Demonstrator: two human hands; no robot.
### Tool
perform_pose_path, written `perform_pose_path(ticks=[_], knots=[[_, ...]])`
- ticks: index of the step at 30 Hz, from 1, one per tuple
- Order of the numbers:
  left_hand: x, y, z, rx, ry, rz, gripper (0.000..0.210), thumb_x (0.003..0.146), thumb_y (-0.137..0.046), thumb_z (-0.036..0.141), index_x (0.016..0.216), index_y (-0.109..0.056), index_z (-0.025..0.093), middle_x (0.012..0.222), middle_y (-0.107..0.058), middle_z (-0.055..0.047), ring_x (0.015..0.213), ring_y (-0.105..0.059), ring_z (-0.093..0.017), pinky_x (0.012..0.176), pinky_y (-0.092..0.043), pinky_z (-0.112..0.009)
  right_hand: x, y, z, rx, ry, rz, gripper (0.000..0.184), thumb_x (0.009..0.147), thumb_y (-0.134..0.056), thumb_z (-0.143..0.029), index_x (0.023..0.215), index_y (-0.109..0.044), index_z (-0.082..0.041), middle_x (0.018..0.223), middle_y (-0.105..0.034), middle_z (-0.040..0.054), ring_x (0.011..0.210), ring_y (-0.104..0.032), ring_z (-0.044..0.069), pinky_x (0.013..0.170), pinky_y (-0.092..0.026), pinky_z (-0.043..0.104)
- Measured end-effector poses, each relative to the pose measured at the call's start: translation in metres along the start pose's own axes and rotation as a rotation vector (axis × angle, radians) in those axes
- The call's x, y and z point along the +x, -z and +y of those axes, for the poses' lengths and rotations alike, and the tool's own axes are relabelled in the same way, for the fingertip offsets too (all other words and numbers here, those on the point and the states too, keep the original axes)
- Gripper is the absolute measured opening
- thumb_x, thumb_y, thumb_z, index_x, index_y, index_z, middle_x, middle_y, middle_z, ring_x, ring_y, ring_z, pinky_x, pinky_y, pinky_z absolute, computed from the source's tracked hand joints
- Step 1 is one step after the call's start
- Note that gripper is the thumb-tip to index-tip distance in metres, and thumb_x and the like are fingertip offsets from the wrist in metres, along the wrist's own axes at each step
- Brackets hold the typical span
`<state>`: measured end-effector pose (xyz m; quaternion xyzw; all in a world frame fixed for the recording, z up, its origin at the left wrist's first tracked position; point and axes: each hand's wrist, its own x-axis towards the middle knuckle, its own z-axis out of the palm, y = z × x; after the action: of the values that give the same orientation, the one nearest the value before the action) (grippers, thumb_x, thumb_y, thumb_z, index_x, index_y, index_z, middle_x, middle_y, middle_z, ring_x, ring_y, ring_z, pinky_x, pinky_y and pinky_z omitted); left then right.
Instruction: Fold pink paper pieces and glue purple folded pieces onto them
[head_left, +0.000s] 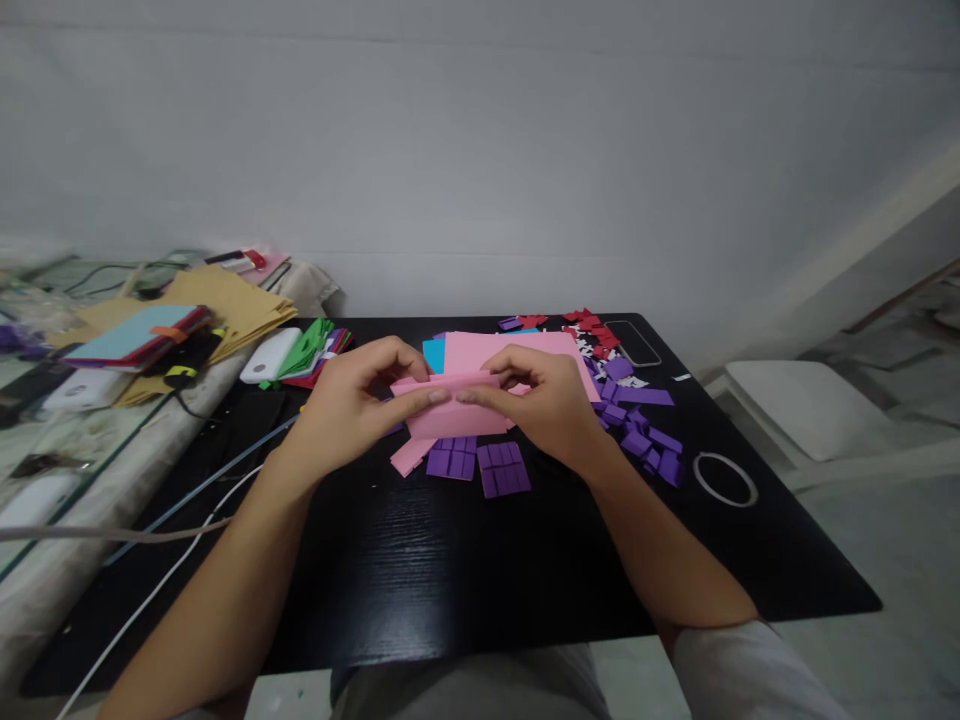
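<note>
1. Your left hand [365, 400] pinches the pink paper [457, 420], thumb in front.
2. Your right hand [551, 402] pinches it too; thumbs near each other mid-paper.
3. Paper's over the black counter [390, 580], nearer you than the larger pink sheet [551, 352].
4. Purple gridded pieces [504, 470] lie just your side of it.

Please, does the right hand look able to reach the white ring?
Probably yes: the white ring lies uncovered on the black table, though the right hand would likely need to release the pink paper.
</note>
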<state>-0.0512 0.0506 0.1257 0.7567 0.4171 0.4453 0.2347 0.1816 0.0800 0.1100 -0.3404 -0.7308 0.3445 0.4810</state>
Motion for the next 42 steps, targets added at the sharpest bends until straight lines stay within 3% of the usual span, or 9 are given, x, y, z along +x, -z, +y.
perform_pose_path(ticks=[4, 10, 13, 16, 19, 23, 28, 33, 42], knots=[[0.0, -0.002, 0.0, -0.027, 0.036, 0.029, 0.025, 0.089, -0.08, 0.036, 0.081, -0.065, 0.019, 0.078, -0.066, 0.0, 0.069, -0.058, -0.012, 0.061, -0.045, -0.024, 0.002, -0.001, -0.003, 0.103, -0.049, 0.029, 0.029, 0.084, -0.084, -0.048, 0.089, -0.074, -0.021, 0.085, -0.074, 0.0017, 0.076, -0.067, 0.015, 0.065, -0.054, 0.027], [0.005, -0.009, -0.006, -0.166, 0.035, 0.361, 0.032, 0.091, -0.076, 0.045, 0.081, -0.06, 0.019, 0.074, -0.06, 0.002, 0.062, -0.049, -0.01, 0.056, -0.04, -0.023, 0.009, 0.004, -0.004, 0.38, -0.215, 0.081, 0.059, 0.08, -0.085, -0.054, 0.127, -0.059, -0.028, 0.134, -0.067, 0.012, 0.115, -0.072, 0.026, 0.093, -0.065, 0.04], [0.006, -0.015, -0.006, -0.188, 0.018, 0.471, 0.036, 0.094, -0.072, 0.051, 0.081, -0.059, 0.02, 0.073, -0.055, 0.003, 0.063, -0.046, -0.01, 0.06, -0.04, -0.023, 0.007, 0.001, -0.003, 0.432, -0.3, -0.038, 0.067, 0.07, -0.095, -0.044, 0.125, -0.06, -0.03, 0.141, -0.064, 0.0108, 0.113, -0.073, 0.027, 0.097, -0.065, 0.045], [0.006, -0.022, -0.006, -0.165, -0.013, 0.506, 0.035, 0.098, -0.068, 0.05, 0.082, -0.06, 0.02, 0.074, -0.056, 0.003, 0.066, -0.049, -0.011, 0.063, -0.043, -0.024, 0.004, -0.006, -0.006, 0.5, -0.303, -0.18, 0.053, 0.071, -0.094, -0.039, 0.116, -0.068, -0.028, 0.129, -0.071, 0.0068, 0.107, -0.075, 0.025, 0.102, -0.063, 0.047], [0.006, -0.025, -0.007, -0.151, -0.09, 0.471, 0.028, 0.099, -0.067, 0.046, 0.087, -0.066, 0.021, 0.09, -0.067, -0.002, 0.084, -0.062, -0.015, 0.077, -0.051, -0.027, 0.001, -0.011, -0.011, 0.581, -0.34, -0.229, 0.034, 0.078, -0.089, -0.039, 0.104, -0.075, -0.022, 0.111, -0.078, 0.006, 0.104, -0.077, 0.025, 0.1, -0.063, 0.046], [0.006, -0.019, -0.006, -0.231, -0.143, 0.277, 0.017, 0.092, -0.076, 0.039, 0.099, -0.076, 0.023, 0.115, -0.072, -0.007, 0.11, -0.067, -0.022, 0.094, -0.055, -0.034, 0.002, -0.009, -0.014, 0.532, -0.37, -0.092, 0.021, 0.077, -0.088, -0.033, 0.092, -0.08, -0.021, 0.101, -0.082, 0.0048, 0.106, -0.078, 0.025, 0.097, -0.064, 0.042], [0.004, -0.011, -0.002, -0.307, -0.062, 0.08, 0.017, 0.083, -0.085, 0.03, 0.099, -0.081, 0.024, 0.106, -0.072, -0.008, 0.095, -0.071, -0.02, 0.08, -0.059, -0.031, 0.004, -0.005, -0.008, 0.542, -0.282, 0.038, 0.024, 0.072, -0.09, -0.033, 0.093, -0.084, -0.024, 0.11, -0.082, 0.0049, 0.104, -0.078, 0.022, 0.097, -0.065, 0.041], [0.004, -0.014, 0.0, -0.351, -0.066, 0.081, 0.018, 0.083, -0.086, 0.031, 0.099, -0.083, 0.025, 0.091, -0.073, -0.005, 0.079, -0.07, -0.017, 0.069, -0.057, -0.028, 0.003, -0.007, -0.006, 0.519, -0.227, 0.047, 0.032, 0.067, -0.094, -0.037, 0.094, -0.084, -0.024, 0.113, -0.081, 0.0063, 0.11, -0.076, 0.024, 0.104, -0.062, 0.043], [0.002, -0.02, 0.0, -0.209, -0.045, 0.226, 0.011, 0.088, -0.08, 0.033, 0.082, -0.083, 0.024, 0.085, -0.078, -0.004, 0.074, -0.071, -0.018, 0.068, -0.058, -0.031, 0.002, -0.009, -0.015, 0.54, -0.146, -0.002, 0.025, 0.069, -0.095, -0.039, 0.088, -0.083, -0.027, 0.097, -0.081, 0.0014, 0.095, -0.078, 0.021, 0.093, -0.067, 0.042]])
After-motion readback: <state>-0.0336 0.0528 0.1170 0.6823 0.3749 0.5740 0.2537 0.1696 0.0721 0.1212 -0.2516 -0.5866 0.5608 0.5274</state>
